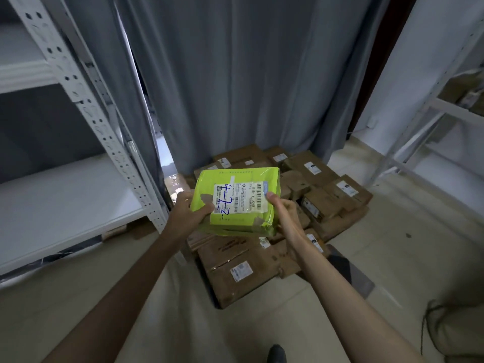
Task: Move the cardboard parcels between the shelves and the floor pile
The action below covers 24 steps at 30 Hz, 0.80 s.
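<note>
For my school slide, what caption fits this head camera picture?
Both hands, left hand and right hand, hold a green parcel above the floor pile.

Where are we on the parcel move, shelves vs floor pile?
Done: can't tell; the left shelves show bare boards. In hand: left hand and right hand grip a green parcel above the floor pile. Left: many brown boxes lie in that pile; the right shelves hold some, blurred.

Lime-green parcel (237,199) (blue scrawl on white label); brown cardboard pile (314,189); grey curtain (248,74).
</note>
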Motion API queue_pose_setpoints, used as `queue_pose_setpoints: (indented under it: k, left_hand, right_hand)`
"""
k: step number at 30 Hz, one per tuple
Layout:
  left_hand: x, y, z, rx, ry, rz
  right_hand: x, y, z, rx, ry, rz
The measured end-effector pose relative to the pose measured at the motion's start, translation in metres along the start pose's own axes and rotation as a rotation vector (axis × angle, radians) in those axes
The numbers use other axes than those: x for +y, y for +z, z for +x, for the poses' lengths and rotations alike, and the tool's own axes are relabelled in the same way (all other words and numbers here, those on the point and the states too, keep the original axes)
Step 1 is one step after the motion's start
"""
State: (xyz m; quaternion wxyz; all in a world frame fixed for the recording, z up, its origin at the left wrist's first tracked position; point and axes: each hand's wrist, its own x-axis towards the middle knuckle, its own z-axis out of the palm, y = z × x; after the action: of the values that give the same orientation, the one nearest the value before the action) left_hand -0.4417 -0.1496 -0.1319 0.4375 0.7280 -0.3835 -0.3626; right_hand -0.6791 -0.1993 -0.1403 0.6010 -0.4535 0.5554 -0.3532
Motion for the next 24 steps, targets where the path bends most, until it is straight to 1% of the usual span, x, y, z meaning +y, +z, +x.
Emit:
queue_pose_setpoints:
  k: [3, 7, 11, 14, 17, 21, 24]
  left_hand:
    - [0.000, 0.041, -0.001, 0.030, -0.033, -0.011]
    - [-0.003, 0.084, 0.002, -0.003, -0.072, 0.003]
    - [0.001, 0.117, 0.018, -0.058, -0.094, -0.003]
    - [0.008, 0.140, 0.037, -0.104, -0.041, 0.040]
    - [0.017, 0.165, 0.061, -0.110, -0.017, 0.082]
    - [0.029, 0.209, 0.103, -0.201, -0.087, 0.071]
    - [0.038, 0.244, 0.141, -0.271, -0.124, 0.046]
  right_hand:
    - [0.009, -0.035, 0.015, -0.003, 0.011, -0.038]
    - [0.016, -0.076, 0.033, -0.076, -0.013, -0.006]
    - [0.021, -0.109, 0.057, -0.079, 0.087, 0.020]
    - [0.020, -0.128, 0.078, -0.050, 0.105, 0.014]
    - [0.018, -0.148, 0.097, -0.015, 0.093, 0.026]
    - [0.019, -0.177, 0.132, 0.013, 0.209, 0.008]
    - [0.022, -0.199, 0.165, 0.074, 0.271, 0.040]
